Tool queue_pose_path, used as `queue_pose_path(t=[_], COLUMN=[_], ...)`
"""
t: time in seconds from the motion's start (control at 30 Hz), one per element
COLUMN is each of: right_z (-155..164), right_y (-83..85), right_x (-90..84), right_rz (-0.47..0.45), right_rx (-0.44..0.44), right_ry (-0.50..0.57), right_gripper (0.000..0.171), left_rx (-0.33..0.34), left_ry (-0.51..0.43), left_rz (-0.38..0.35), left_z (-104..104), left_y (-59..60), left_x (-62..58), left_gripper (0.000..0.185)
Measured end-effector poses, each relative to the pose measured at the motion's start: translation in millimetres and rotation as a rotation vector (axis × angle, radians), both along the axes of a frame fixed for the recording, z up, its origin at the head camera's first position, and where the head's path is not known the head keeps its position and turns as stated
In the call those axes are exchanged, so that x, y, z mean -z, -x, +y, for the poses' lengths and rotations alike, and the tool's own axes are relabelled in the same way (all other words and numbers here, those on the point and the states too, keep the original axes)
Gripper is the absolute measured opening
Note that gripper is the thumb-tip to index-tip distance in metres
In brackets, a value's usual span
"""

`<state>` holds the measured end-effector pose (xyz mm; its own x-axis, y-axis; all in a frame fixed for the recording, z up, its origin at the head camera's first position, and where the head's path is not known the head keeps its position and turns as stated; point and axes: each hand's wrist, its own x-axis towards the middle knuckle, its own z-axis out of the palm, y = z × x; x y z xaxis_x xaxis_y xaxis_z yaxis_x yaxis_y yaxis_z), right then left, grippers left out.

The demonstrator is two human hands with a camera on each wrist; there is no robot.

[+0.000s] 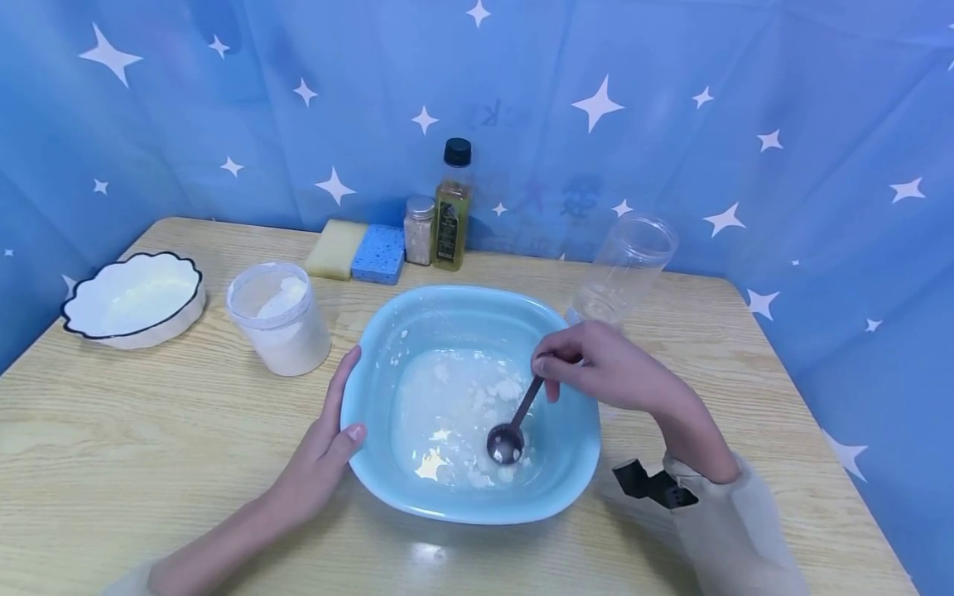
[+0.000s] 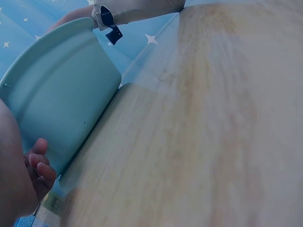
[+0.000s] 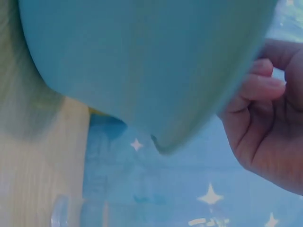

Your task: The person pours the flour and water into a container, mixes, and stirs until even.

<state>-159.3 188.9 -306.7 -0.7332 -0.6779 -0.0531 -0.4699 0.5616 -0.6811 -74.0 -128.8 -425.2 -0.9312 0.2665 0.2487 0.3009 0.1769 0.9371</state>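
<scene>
1. The light blue basin (image 1: 469,497) sits on the wooden table (image 1: 149,463), right in front of the person, with white clumps and milky liquid lying in its bottom.
2. The left hand (image 1: 322,451) rests against the basin's near-left rim, fingers fairly straight along the outside wall, thumb hooked over the edge. In the left wrist view only a few fingertips (image 2: 40,168) show beside the basin's outer wall (image 2: 61,94).
3. The right hand (image 1: 604,368) pinches the top of a metal spoon (image 1: 514,426); the handle's end is hidden inside the curled fingers. The spoon's bowl lies down in the mixture.
4. From the right wrist view the basin's underside (image 3: 142,66) fills most of the picture, blurred, and the spoon cannot be seen at all.
5. To the left stands a tub of white powder (image 1: 281,319), and farther left a scalloped white dish (image 1: 134,300).
6. At the back edge: two sponges (image 1: 358,251), a small shaker (image 1: 419,230), and an oil bottle (image 1: 452,207) whose label is too small to read.
7. A clear empty jar (image 1: 624,266) stands behind the right hand, its lower part partly covered.
</scene>
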Motion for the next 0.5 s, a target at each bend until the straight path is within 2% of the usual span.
queue_pose_path(t=[0.1, 0.17, 0.37, 0.5], right_z=[-5.9, -8.2, -5.5, -3.5], right_y=[-0.2, -0.3, -1.0, -3.8], right_x=[3.9, 6.2, 6.5, 0.8], right_rz=[-0.049, -0.058, 0.049, 0.083], right_rx=[-0.092, -0.101, -0.032, 0.027], right_ry=[-0.022, -0.037, -0.063, -0.024], right_gripper=[0.019, 0.02, 0.019, 0.018], left_rx=[-0.002, 0.001, 0.005, 0.001], left_ry=[0.0, -0.001, 0.0, 0.005], left_rz=[0.002, 0.0, -0.003, -0.004], left_z=[-0.3, -0.3, 0.0, -0.6], left_y=[0.0, 0.2, 0.3, 0.0], left_x=[-0.4, -0.4, 0.5, 0.4], left_gripper=[0.067, 0.068, 0.068, 0.067])
